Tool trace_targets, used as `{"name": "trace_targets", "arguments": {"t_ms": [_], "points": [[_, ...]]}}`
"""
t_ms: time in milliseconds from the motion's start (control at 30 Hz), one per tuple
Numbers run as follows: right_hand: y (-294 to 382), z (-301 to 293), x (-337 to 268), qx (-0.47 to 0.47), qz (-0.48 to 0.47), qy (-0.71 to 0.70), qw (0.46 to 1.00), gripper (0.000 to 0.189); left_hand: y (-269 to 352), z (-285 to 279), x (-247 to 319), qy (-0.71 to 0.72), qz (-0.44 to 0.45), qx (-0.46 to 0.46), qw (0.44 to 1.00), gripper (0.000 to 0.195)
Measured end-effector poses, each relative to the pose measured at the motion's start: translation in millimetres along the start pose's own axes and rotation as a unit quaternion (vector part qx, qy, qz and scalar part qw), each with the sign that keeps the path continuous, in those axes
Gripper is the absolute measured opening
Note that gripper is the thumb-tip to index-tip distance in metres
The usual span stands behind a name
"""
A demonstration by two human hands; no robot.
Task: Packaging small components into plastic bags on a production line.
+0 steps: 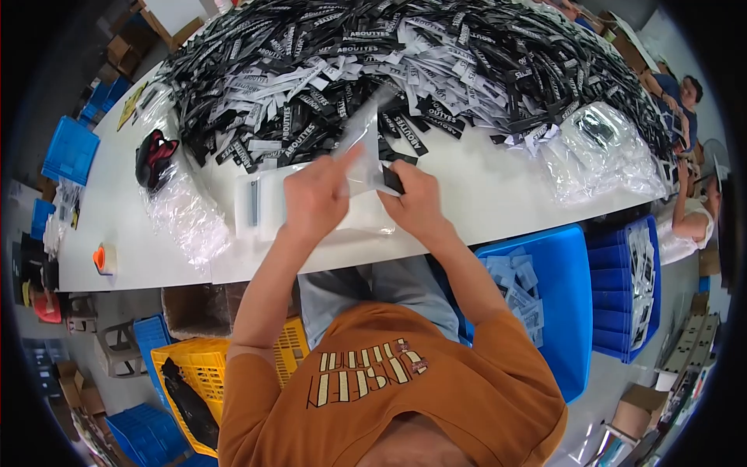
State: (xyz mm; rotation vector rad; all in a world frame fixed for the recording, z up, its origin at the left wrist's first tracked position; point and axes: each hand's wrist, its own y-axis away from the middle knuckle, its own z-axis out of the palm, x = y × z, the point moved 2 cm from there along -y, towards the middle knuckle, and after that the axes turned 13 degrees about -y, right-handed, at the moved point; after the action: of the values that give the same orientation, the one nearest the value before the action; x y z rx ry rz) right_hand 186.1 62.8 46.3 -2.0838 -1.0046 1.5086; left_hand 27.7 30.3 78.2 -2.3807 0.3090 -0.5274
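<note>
My left hand [318,195] holds the left side of a clear plastic bag [365,146], with its index finger reaching up against or inside the film; the bag is partly blurred. At the bag's lower right, my right hand [411,195] pinches a small black packet [392,180] between thumb and fingers. Below both hands lies a stack of translucent plastic bags [262,201] on the white table. A large heap of black printed packets [300,137] spreads beyond my hands, with white packets [461,82] mixed in.
Clear plastic bags [601,152] lie at the table's right, and crinkled plastic film [187,204] at the left. A tape roll [105,258] sits near the left edge. Beside me stand a blue bin [563,315] with packets and a yellow crate [192,356]. People sit at the far right.
</note>
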Motion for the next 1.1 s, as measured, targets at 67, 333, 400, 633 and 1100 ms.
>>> {"name": "trace_targets", "arguments": {"t_ms": [67,333,400,633,1100], "points": [[0.1,0.2,4.4,0.014,0.052,-0.017,0.998,0.023,-6.7,-10.6,11.2,-0.113,0.073,-0.017,0.991,0.054],[18.6,22.9,23.0,-0.056,0.197,-0.172,0.964,0.024,2.5,6.5,20.7,-0.004,0.017,0.047,0.999,0.056],[11.7,26.4,17.9,-0.047,0.325,-0.414,0.849,0.029,16.6,17.0,26.9,-0.055,0.088,0.024,0.994,0.057],[18.4,40.2,2.6,0.036,0.127,-0.149,0.980,0.027,23.2,13.9,5.7,-0.019,-0.018,-0.022,0.999,0.069],[26.2,25.6,20.5,-0.046,0.274,-0.324,0.904,0.013,17.6,-16.7,32.8,0.030,-0.025,-0.223,0.974,0.075]]}}
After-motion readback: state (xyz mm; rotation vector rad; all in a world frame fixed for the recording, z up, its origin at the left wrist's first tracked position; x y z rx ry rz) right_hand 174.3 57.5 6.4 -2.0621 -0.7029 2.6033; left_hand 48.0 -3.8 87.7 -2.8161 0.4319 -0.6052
